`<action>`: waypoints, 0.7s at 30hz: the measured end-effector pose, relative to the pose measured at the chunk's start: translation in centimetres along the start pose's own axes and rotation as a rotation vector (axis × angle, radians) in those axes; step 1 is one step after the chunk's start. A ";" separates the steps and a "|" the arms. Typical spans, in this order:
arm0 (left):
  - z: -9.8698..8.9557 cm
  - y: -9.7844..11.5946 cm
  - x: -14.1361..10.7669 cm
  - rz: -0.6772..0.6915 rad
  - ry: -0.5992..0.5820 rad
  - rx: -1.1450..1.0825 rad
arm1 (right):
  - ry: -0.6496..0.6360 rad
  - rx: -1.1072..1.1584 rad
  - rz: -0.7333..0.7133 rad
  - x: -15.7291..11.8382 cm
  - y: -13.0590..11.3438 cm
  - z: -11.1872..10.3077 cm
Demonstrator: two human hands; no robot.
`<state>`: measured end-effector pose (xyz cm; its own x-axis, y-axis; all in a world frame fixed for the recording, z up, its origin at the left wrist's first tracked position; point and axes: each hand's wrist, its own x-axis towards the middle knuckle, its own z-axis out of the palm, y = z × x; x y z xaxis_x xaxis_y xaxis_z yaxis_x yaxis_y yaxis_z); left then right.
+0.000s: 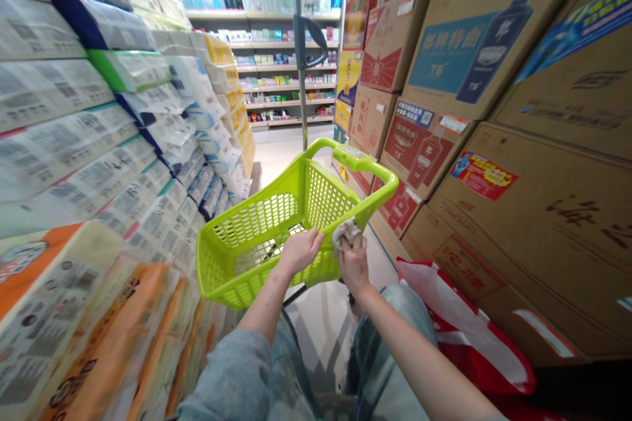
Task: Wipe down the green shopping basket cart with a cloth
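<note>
A lime-green shopping cart [257,210] with perforated basket walls stands in front of me, its handle at the upper right. My left hand [302,250] is closed on the near rim of the basket. To its right, my right hand [353,260] has its fingers bent around a crumpled, pale cloth [347,234], which is pressed against the cart's side below the handle. Inside the basket only its slatted floor and walls show.
Stacked packs of paper goods [54,89] line the left, with orange packs [111,342] nearby. Cardboard cartons [548,210] rise on the right, a red and white bag [469,335] below them. A grey pole [303,112] stands behind the cart, before stocked shelves [284,69].
</note>
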<state>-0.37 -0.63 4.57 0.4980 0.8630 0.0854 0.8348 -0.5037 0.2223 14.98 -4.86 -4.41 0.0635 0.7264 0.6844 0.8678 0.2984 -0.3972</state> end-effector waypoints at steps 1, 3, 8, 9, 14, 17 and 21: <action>0.0 0.0 0.0 0.003 0.006 -0.001 | -0.037 0.016 -0.029 -0.6 -0.1 0.3; 0.1 -0.1 0.0 0.006 0.009 0.001 | -0.066 0.056 -0.033 -1.7 -0.2 0.7; 0.0 -0.1 -0.3 0.022 0.013 0.013 | 0.168 0.108 0.171 -1.8 0.1 0.0; 0.0 -0.1 -0.3 0.025 0.018 0.014 | 0.214 0.107 0.183 -1.3 0.2 -0.5; 0.0 -0.1 -0.4 0.018 0.021 0.005 | 0.206 0.054 0.078 1.8 0.6 -2.9; 0.1 0.0 -0.3 0.023 0.020 -0.020 | 0.149 -0.005 0.055 2.5 0.2 -3.0; 0.1 0.0 -0.1 0.011 0.011 -0.082 | 0.075 -0.099 0.016 1.7 -1.2 -2.0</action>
<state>-0.36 -0.76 4.44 0.5040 0.8581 0.0984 0.8072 -0.5085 0.2997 15.06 -5.25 -1.51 0.1111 0.6811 0.7237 0.9108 0.2216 -0.3483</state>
